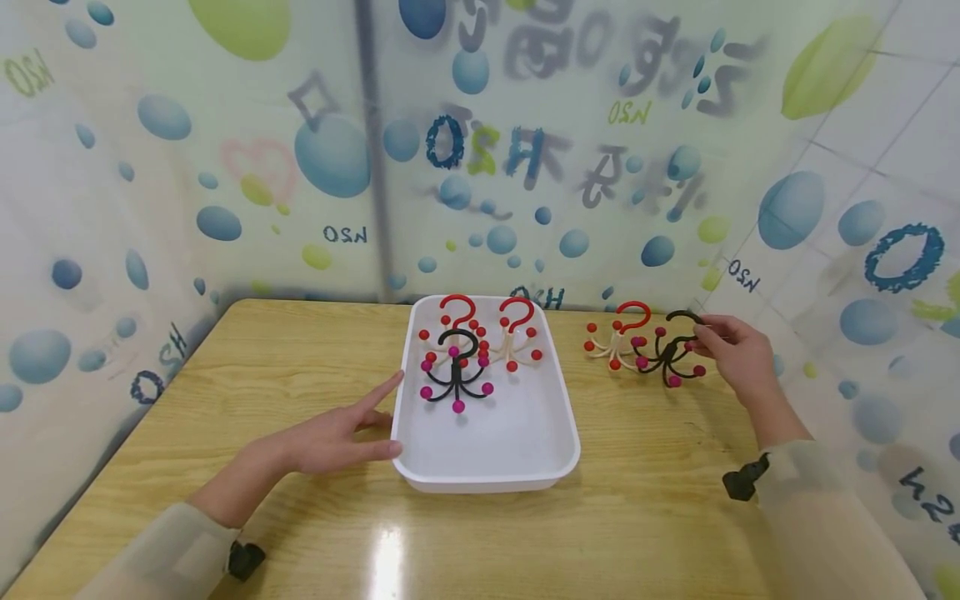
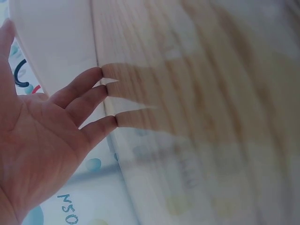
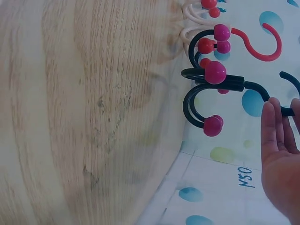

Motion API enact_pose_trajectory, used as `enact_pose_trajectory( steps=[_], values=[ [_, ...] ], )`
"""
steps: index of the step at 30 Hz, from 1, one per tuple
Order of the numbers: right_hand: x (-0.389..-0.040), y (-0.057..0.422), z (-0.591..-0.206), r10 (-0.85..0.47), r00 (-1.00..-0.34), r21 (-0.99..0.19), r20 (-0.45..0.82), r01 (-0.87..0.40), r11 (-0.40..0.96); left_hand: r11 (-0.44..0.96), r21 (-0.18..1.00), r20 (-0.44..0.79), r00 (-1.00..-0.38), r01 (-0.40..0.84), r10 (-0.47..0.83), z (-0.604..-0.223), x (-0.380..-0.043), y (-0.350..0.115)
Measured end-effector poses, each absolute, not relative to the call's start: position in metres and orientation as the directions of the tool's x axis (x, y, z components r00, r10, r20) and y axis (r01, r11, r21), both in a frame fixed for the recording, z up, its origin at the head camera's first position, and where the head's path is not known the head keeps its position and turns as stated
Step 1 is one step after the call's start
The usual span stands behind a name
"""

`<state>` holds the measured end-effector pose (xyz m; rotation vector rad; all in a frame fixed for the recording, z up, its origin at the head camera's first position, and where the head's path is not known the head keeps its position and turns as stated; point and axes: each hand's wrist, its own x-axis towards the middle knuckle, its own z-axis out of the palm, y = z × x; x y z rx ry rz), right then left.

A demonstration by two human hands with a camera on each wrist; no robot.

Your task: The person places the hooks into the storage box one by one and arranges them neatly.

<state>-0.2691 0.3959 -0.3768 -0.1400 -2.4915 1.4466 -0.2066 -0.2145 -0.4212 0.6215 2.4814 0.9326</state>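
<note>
White rectangular plastic-looking tray (image 1: pixel 517 442), one: set on the wood-grain table (image 1: pixel 300 358); the left hand (image 1: pixel 330 437), fingers outstretched, touches its side, seemingly to steady it. Black multi-armed hangers with hooked tops and magenta balls (image 1: pixel 456 375), two: one in the tray; one to the tray's right, its hook pinched by the right hand (image 1: pixel 738 354), probably as the handiest grip. Cream multi-armed hangers with red hooks and red balls (image 1: pixel 510 342), three: two in the tray, one beside the held black hanger (image 1: pixel 667 354).
</note>
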Motion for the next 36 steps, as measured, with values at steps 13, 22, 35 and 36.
enact_pose_trajectory(
  steps=[13, 22, 35, 36],
  values=[
    [-0.242, 0.394, -0.37, 0.188, -0.956, -0.836, 0.226, -0.091, 0.541, 0.691, 0.678, -0.238, -0.814, 0.251, 0.529, -0.422, -0.209, -0.215],
    [-0.225, 0.367, -0.354, 0.082, -0.96, -0.846, 0.268, -0.194, 0.497, 0.69, 0.677, -0.232, -0.816, 0.255, 0.529, -0.421, -0.207, -0.216],
    [-0.217, 0.31, -0.334, -0.028, -0.951, -0.792, 0.307, -0.271, 0.546, 0.69, 0.685, -0.249, -0.815, 0.234, 0.523, -0.419, -0.207, -0.215],
    [-0.217, 0.306, -0.332, -0.032, -0.951, -0.784, 0.308, -0.273, 0.558, 0.69, 0.685, -0.249, -0.815, 0.233, 0.523, -0.419, -0.206, -0.215]
  ],
)
